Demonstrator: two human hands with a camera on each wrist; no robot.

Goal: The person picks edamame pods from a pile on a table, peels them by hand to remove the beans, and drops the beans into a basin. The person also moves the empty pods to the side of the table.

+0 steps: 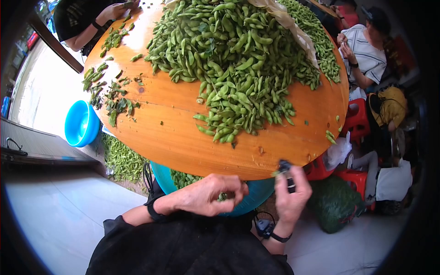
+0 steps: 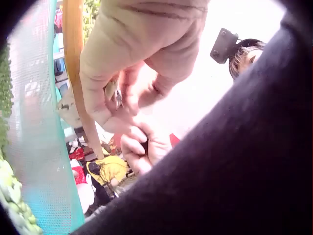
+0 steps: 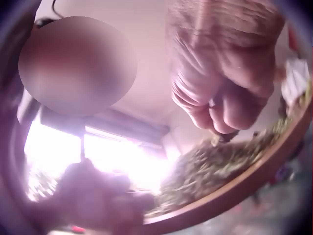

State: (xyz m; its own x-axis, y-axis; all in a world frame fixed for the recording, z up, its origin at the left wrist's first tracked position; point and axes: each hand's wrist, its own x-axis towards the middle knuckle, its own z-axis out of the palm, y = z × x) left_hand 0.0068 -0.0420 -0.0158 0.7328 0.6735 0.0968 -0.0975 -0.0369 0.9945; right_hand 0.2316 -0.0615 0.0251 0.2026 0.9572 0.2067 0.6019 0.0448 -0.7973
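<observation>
Below the near edge of the round wooden table [image 1: 169, 123], my left hand [image 1: 201, 195] curls its fingers around a green soybean pod [image 1: 222, 196]. Part of that pod [image 2: 111, 89] shows between the fingers in the left wrist view. My right hand [image 1: 293, 195], just to the right, grips a small black tool [image 1: 285, 166] that points up past the thumb; its kind is hard to tell. Beneath the left hand is a teal mesh basket [image 2: 46, 132] with pods [image 1: 182, 178] in it. A big pile of soybean pods [image 1: 238, 68] covers the table's far middle.
Loose leaves and pods [image 1: 117, 101] lie on the table's left. A blue basin [image 1: 82, 123] stands beyond that edge, near pods on the floor [image 1: 121, 158]. On the right are red stools [image 1: 356, 119], a dark green bag [image 1: 334, 204] and seated people. Another person sits across, at upper left.
</observation>
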